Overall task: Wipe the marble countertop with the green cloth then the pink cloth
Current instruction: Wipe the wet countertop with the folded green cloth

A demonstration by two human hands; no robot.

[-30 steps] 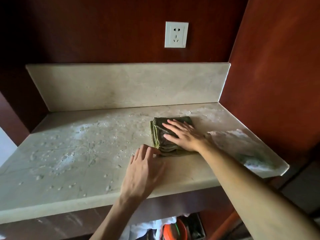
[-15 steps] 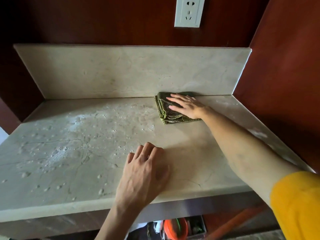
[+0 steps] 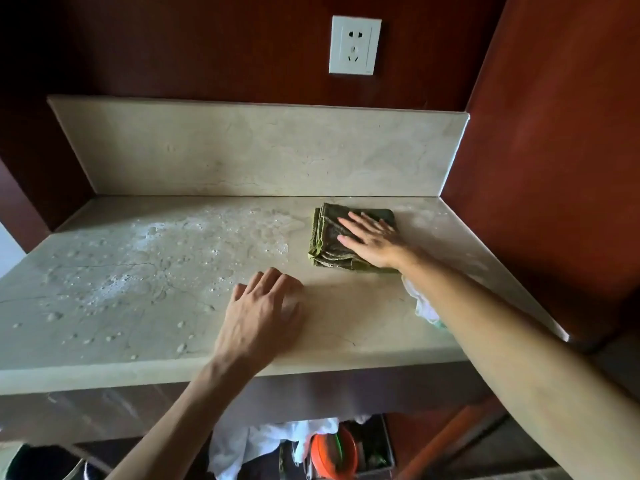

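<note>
My right hand (image 3: 372, 242) lies flat, fingers spread, pressing the folded dark-green cloth (image 3: 332, 237) onto the beige marble surface (image 3: 346, 323) near its back right corner — gripping nothing. My left hand (image 3: 265, 315) rests palm down near the front edge, empty. I judge long overlapping strokes leftward best, toward the white foam and droplets (image 3: 138, 265). A pale crumpled cloth (image 3: 420, 301) peeks beneath my right forearm — possibly in the way.

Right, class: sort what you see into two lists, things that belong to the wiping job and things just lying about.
Job: green cloth; right hand pressing it; left hand flat on the countertop; wet suds.

Lying about: socket; white rag; orange object below.
</note>
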